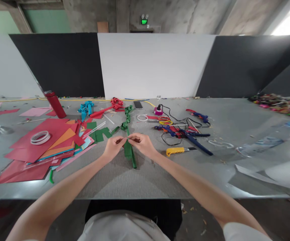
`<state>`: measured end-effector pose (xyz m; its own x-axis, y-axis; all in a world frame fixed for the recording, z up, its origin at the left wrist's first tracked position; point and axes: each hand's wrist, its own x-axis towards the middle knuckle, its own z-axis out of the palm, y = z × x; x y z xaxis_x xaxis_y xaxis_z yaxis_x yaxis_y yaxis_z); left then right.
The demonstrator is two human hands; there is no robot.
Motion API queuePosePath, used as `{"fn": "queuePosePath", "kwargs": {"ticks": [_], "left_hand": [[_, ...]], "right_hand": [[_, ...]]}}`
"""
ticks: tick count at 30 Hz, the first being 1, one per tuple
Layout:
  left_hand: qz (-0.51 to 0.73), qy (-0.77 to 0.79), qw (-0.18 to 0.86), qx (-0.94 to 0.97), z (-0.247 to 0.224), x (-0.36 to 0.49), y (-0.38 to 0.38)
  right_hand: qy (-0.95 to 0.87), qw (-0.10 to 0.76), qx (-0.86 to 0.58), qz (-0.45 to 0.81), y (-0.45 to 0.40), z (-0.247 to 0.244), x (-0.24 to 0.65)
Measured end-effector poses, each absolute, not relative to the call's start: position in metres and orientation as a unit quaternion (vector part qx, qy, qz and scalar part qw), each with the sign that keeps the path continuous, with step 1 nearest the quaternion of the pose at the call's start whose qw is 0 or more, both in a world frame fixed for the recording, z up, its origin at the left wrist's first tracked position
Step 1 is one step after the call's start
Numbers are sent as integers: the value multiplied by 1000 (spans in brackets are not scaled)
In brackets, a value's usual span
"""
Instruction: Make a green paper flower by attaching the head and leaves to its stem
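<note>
We pinch green paper (128,150) in left hand (115,145) and right hand (142,143), apparently against stem (134,162); knife (176,151) lies on table (102,182).

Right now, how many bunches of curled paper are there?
3: blue bunch, left of center; red bunch, right of it; green bunch, right of red. The far-right pile may hide others.

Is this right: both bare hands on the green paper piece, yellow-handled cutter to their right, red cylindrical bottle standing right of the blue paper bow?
No: the red cylindrical bottle is left of the blue paper bow, per the head view. The rest holds.
</note>
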<state>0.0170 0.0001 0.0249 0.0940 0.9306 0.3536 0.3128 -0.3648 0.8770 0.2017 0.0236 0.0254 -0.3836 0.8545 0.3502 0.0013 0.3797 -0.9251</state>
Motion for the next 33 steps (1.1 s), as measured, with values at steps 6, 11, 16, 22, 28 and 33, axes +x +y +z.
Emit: {"fn": "queuePosePath", "kwargs": {"ticks": [6,11,16,22,28,33], "left_hand": [[502,451,317,666,23,17,0],[511,448,317,662,23,17,0],[510,449,321,660,24,18,0],[503,446,344,656,24,18,1],[497,452,342,657,23,16,2],[498,449,350,654,23,15,3]], "right_hand": [[-677,446,-327,486,24,25,200],[-702,412,-328,479,24,26,200],[-712,407,-310,480,22,30,202],[-728,393,-312,467,22,30,203],[-745,381,-310,453,23,33,206],[-737,377,-307,469,24,33,206]]}}
